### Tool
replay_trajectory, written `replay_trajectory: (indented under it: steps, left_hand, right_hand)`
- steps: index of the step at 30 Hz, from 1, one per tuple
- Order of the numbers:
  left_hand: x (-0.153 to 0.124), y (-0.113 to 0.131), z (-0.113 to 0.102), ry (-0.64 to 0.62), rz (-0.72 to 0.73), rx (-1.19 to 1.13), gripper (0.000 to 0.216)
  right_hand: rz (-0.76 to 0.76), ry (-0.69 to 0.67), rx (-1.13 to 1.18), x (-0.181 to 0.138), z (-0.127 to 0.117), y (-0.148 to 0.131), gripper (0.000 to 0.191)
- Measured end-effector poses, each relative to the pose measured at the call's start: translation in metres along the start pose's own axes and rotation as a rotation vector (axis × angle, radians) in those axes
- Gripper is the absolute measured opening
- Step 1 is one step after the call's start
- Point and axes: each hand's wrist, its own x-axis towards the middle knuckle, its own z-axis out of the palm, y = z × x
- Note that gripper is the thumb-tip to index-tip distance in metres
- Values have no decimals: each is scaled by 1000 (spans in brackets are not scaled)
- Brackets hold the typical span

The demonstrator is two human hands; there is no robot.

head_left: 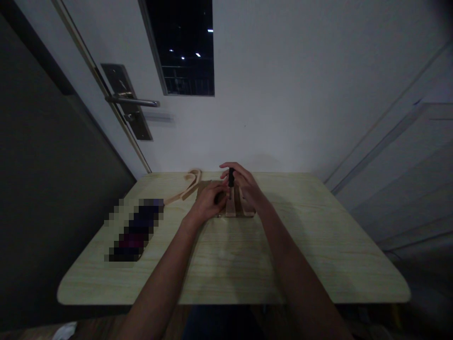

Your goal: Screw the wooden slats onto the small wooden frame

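My right hand (247, 185) is closed around the black handle of a screwdriver (231, 177), which stands upright with its shaft pointing down. Below it, light wooden pieces (230, 208) lie on a brown board (204, 188) near the middle of the table. My left hand (209, 202) rests at the left side of these pieces, its fingers curled and pinched together close to the screwdriver's shaft. Whatever sits between those left fingertips is too small and dark to make out. The screwdriver's tip is hard to see against the wood.
A curved, hook-shaped wooden piece (193, 182) lies to the left on the pale wood-grain table (318, 264). Left of that, a dark object (138, 231) is blurred by pixels. Behind the table rises a white door (283, 85) with a metal handle (134, 100).
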Motion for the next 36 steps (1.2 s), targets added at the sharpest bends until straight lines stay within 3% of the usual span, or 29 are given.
replay_trajectory:
  steps: [8,14,26,36]
  left_hand:
    - [-1,1,-2,9,17,36,16]
    - [0,4,-4,-10,22,17,13]
    - [-1,-1,-3,-6,16,11,17]
    - [0,1,-4,1,43,-35,14]
  right_hand:
    - [72,78,150,-1,8,4,36]
    - [77,149,92,0,10,7,33]
    - [97,40,194,-3,-2,13,45]
    - [60,196,-5,-2,0,15,38]
